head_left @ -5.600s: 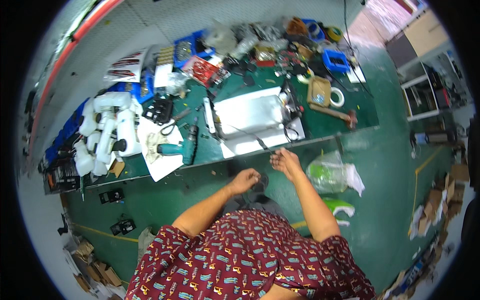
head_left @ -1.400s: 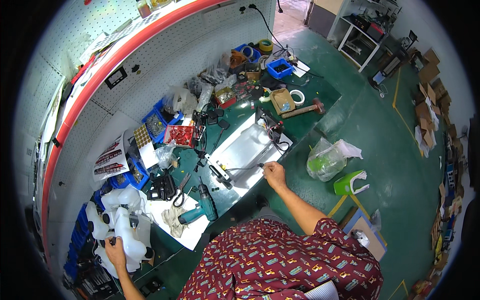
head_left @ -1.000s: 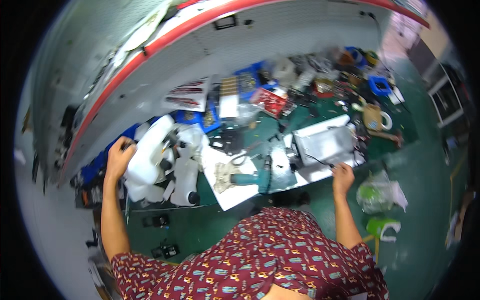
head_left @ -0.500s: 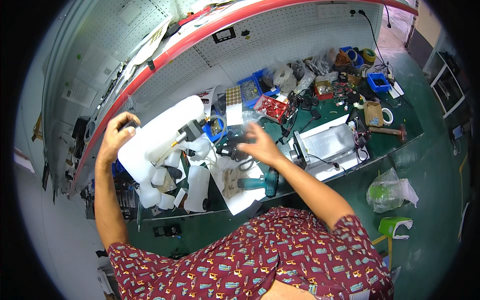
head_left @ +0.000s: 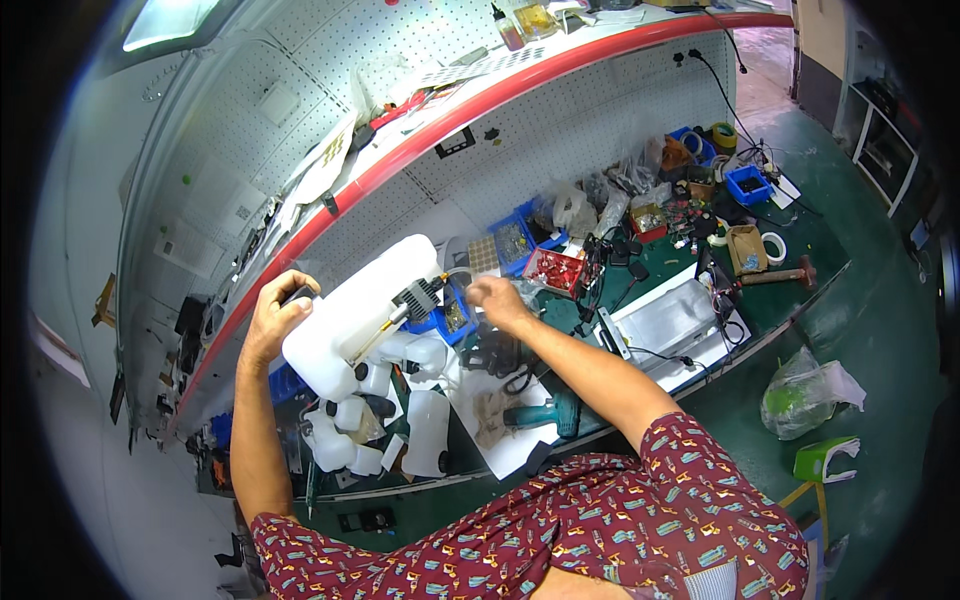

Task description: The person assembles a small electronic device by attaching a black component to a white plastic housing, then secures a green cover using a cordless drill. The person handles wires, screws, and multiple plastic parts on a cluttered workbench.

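Observation:
A large white plastic tank (head_left: 355, 315) is held up, tilted, over the left part of the bench. My left hand (head_left: 277, 318) grips its left end, fingers and thumb closed by a black cap (head_left: 300, 295). A finned dark metal part (head_left: 417, 298) with a brass fitting is fixed to the tank's right side. From there a clear tube (head_left: 458, 271) runs to my right hand (head_left: 500, 303), whose fingers are curled closed on it; the fingertips are slightly blurred. Under the tank lie several smaller white bottles (head_left: 335, 440) with black caps.
A teal power drill (head_left: 548, 413) lies on white paper at the bench's front edge. Blue trays (head_left: 513, 245) and a red tray (head_left: 556, 272) of small parts stand behind. To the right are a clear-topped device (head_left: 665, 325), cables and a hammer (head_left: 785, 276). A red-edged shelf (head_left: 430, 150) overhangs the back.
My right hand was open and apart from the tank; it has moved left and closed at the tube. The view has shifted, while my left hand keeps its hold on the tank.

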`<state>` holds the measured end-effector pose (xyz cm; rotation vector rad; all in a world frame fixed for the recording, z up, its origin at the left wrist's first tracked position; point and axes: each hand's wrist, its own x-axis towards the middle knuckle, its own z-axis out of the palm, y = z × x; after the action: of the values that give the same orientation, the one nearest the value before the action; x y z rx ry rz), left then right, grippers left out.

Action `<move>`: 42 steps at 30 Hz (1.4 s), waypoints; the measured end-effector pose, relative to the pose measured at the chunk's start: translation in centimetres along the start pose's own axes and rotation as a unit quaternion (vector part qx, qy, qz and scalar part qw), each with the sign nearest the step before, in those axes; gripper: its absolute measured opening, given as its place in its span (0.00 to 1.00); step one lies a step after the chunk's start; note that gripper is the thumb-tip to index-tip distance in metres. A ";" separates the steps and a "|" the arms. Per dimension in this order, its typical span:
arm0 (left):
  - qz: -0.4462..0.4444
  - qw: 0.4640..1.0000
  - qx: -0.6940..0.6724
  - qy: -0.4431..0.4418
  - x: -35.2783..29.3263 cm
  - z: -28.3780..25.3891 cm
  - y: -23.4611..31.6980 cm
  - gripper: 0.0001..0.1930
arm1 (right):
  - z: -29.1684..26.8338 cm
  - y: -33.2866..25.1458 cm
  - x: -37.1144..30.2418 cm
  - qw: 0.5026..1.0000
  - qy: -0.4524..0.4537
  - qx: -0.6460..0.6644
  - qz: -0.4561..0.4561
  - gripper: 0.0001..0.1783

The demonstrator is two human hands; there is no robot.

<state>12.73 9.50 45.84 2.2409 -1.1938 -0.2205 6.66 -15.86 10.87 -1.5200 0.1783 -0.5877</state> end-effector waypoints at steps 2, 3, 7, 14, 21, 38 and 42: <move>-0.001 1.000 -0.002 0.005 0.1 0.2 -0.8 0.23 | -0.9 -0.3 0.5 0.980 0.157 0.111 -0.044 0.05; 0.002 1.000 0.001 0.008 0.4 0.2 -0.9 0.23 | -2.0 -0.6 1.2 0.969 0.217 0.098 -0.068 0.06; 0.011 1.000 -0.009 0.013 1.1 1.0 -1.6 0.23 | -6.4 -3.9 1.4 0.949 0.267 0.028 -0.163 0.09; 0.098 0.994 -0.030 -0.026 5.7 2.2 -5.2 0.29 | -16.8 -9.2 -7.6 0.989 0.130 0.046 -0.048 0.12; 0.029 0.945 -0.307 -0.113 6.6 16.2 -7.2 0.32 | -26.9 -1.6 -26.9 0.869 0.464 0.146 0.086 0.10; -0.147 0.848 -0.503 0.083 -3.3 44.8 10.0 0.21 | -33.3 23.5 -38.7 0.835 0.387 -0.254 0.298 0.25; -0.119 0.855 -0.488 0.127 -5.0 48.6 11.8 0.24 | -33.5 21.7 -37.5 0.885 0.239 -0.196 0.349 0.33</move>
<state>-17.98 -11.75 12.27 1.4231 -0.4572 -0.4818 -35.37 -29.21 -21.68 -1.5265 1.2376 -0.3338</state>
